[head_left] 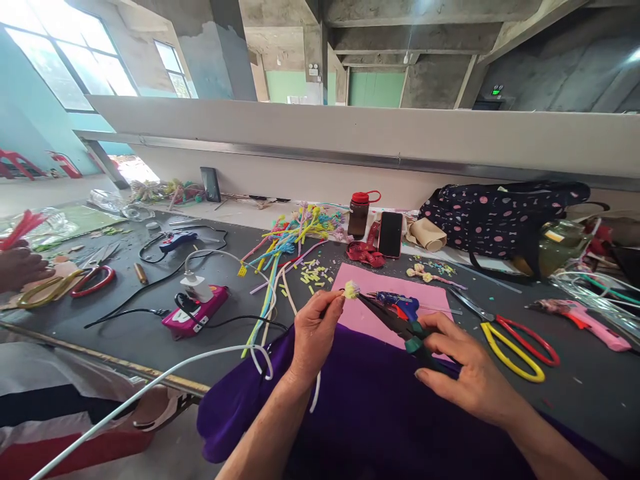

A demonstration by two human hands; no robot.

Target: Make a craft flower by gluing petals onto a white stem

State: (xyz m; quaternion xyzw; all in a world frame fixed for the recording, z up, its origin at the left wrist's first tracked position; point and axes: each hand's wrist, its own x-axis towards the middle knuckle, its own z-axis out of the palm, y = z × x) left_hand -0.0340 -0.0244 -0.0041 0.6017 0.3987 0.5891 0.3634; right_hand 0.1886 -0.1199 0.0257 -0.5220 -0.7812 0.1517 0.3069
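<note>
My left hand (315, 333) pinches a small pale yellow fuzzy piece (351, 289) between thumb and fingertips, held up over the purple cloth (360, 400). My right hand (465, 367) grips dark pliers with green handles (400, 323); their pointed jaws reach left to the fuzzy piece. A blue glue gun (400, 303) lies on the pink sheet (380, 293) just behind the pliers. A white cable (150, 387) loops near my left wrist.
Red-and-yellow scissors (515, 343) and a pink glue gun (585, 320) lie at the right. A bundle of coloured pipe cleaners (295, 233), a bottle (359, 213), a phone (391, 233) and a spotted bag (500, 213) sit behind. A pink power strip (195, 310) lies at the left. Another person's hand (20, 267) is at the far left.
</note>
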